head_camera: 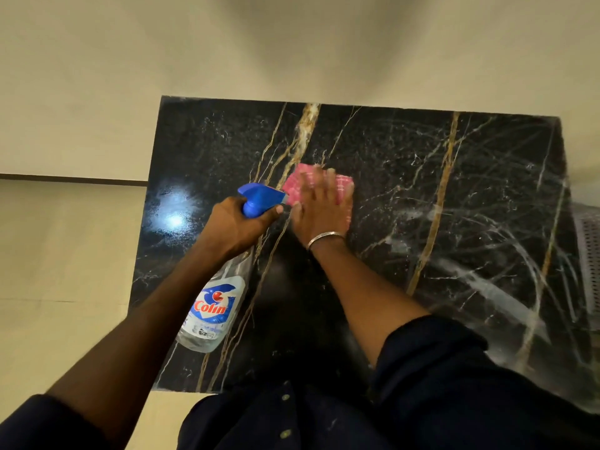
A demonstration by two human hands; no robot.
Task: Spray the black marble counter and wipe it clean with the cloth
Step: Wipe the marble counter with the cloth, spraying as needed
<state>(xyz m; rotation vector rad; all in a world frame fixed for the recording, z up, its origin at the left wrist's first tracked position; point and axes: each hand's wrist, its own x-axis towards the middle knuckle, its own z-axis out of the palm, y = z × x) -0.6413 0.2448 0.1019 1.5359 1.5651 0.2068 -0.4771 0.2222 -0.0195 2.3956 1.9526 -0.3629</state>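
**Desk:** What are the hands doing?

**Photographer:** The right hand (319,209) lies flat, fingers straight and blurred, pressing the pink checked cloth (344,185) onto the middle of the black marble counter (454,190). The left hand (238,224) curls round the neck of the Colin spray bottle (214,306), over the counter's left side.

**Desk:** How will they handle?

**Photographer:** The cloth looks soft and light, best driven under a flat palm. The streaked marble is probably slick.

The right hand (321,206) is blurred, its fingertips indistinct, and it covers most of the pink cloth (297,183). The left hand (237,225) hides the neck of the spray bottle (214,306), whose small label print is unreadable. At the right edge of the frame, a pale perforated object (589,254) is cut off.
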